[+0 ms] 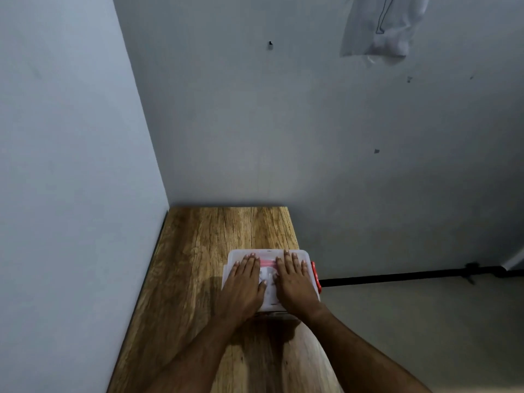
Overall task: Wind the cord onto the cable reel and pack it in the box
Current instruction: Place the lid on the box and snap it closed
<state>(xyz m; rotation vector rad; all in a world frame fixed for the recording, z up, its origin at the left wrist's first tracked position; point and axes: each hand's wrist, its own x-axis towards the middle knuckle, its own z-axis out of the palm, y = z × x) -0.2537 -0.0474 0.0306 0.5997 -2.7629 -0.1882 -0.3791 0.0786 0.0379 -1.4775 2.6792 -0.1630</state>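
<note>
A translucent white plastic box (268,254) with a red latch (315,275) on its right side sits on the wooden table (192,265), near the table's right edge. Its lid is down. Both palms lie flat on the lid: my left hand (244,282) on the left half, my right hand (293,279) on the right half, fingers stretched out and pointing away from me. Something red and white shows faintly through the lid between the hands; I cannot tell whether it is the cable reel. No cord is in sight.
The table stands in a corner, with a wall along its left side and another behind it. A black pole (411,275) lies along the floor to the right. A clear plastic bag (382,26) hangs on the back wall.
</note>
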